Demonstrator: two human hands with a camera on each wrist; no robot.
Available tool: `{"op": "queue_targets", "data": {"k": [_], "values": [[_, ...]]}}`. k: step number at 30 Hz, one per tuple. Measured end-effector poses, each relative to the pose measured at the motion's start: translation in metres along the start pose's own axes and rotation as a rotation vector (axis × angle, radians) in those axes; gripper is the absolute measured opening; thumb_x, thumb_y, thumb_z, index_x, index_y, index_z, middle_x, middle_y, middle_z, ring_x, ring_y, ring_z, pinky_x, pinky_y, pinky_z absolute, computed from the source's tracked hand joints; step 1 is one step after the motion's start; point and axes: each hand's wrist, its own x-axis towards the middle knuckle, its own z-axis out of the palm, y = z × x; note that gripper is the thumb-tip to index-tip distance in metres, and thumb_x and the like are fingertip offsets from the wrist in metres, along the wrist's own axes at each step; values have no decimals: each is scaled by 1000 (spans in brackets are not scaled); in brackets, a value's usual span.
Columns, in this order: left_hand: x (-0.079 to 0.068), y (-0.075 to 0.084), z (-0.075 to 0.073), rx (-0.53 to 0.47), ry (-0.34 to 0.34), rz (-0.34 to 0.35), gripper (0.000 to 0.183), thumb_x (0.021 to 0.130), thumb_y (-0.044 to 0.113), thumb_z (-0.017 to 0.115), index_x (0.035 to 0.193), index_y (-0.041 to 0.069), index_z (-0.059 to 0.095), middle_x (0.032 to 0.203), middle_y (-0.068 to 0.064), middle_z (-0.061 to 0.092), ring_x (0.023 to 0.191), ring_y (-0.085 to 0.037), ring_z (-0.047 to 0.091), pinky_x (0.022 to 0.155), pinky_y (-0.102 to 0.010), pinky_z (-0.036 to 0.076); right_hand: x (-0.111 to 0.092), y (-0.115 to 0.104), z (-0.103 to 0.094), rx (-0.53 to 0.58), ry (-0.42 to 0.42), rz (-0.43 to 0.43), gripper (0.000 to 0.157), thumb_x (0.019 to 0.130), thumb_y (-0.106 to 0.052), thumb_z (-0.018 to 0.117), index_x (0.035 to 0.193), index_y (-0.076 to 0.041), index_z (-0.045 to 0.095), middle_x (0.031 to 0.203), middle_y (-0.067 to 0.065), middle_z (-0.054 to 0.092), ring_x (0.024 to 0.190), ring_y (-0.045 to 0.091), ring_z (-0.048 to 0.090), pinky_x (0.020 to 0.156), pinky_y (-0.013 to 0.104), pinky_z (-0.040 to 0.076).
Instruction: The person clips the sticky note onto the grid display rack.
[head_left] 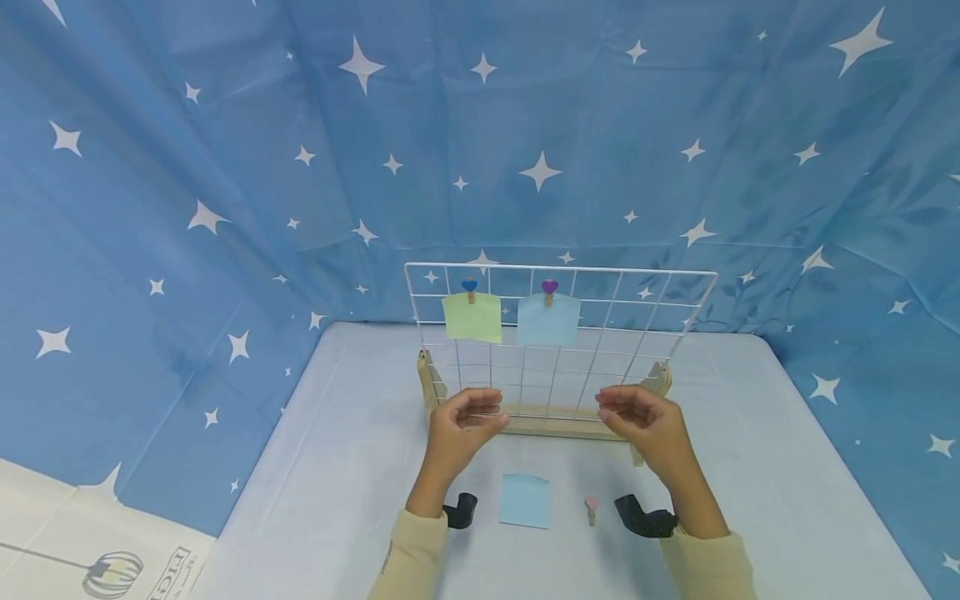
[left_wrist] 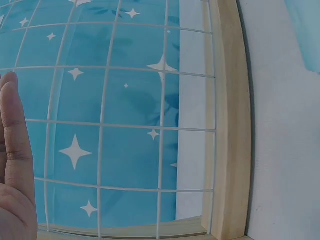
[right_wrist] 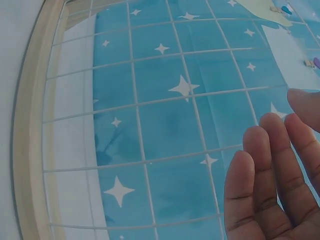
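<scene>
Both hands are raised in front of a white wire grid point(head_left: 592, 358) that leans back in a wooden stand point(head_left: 562, 427). My left hand point(head_left: 467, 419), fingers loosely bent and thumb apart, holds nothing near the grid's lower left. Toward the lower right, my right hand point(head_left: 642, 419) mirrors it, its bare fingers point(right_wrist: 280, 165) spread from the thumb. A blue heart clip point(head_left: 470, 287) pins a green note point(head_left: 472, 319) to the grid. Beside it, a purple heart clip point(head_left: 550, 288) pins a light-blue note point(head_left: 549, 323).
Between the forearms, another light-blue note point(head_left: 525, 502) lies on the white table point(head_left: 315, 500), with a pink heart clip point(head_left: 591, 510) to its right. Black wrist mounts point(head_left: 643, 518) stick inward from both sleeves. A star-patterned blue curtain point(head_left: 480, 125) hangs behind the table.
</scene>
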Motion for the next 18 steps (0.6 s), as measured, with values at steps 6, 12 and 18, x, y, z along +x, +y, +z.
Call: {"op": "queue_targets", "data": {"k": [6, 12, 18], "values": [[-6, -9, 1, 13, -16, 5, 31, 92, 2, 84, 121, -3, 75, 121, -27, 74, 109, -32, 74, 92, -26, 61, -8, 9, 4, 22, 0, 0, 22, 92, 13, 77, 114, 11, 74, 106, -6, 78, 96, 5, 73, 86, 14, 58], [-13, -16, 2, 13, -23, -10, 32, 92, 3, 84, 122, -3, 75, 122, -27, 74, 110, -35, 74, 92, -26, 61, -13, 16, 5, 10, -13, -11, 21, 94, 8, 79, 114, 9, 74, 107, -4, 79, 97, 11, 75, 86, 16, 59], [-18, -20, 3, 12, -23, -27, 34, 91, 1, 84, 124, -4, 74, 123, -27, 73, 111, -37, 74, 91, -26, 61, -17, 22, 4, 37, -13, 15, 21, 94, 8, 79, 114, 11, 73, 107, -4, 79, 96, 13, 75, 85, 17, 60]]}}
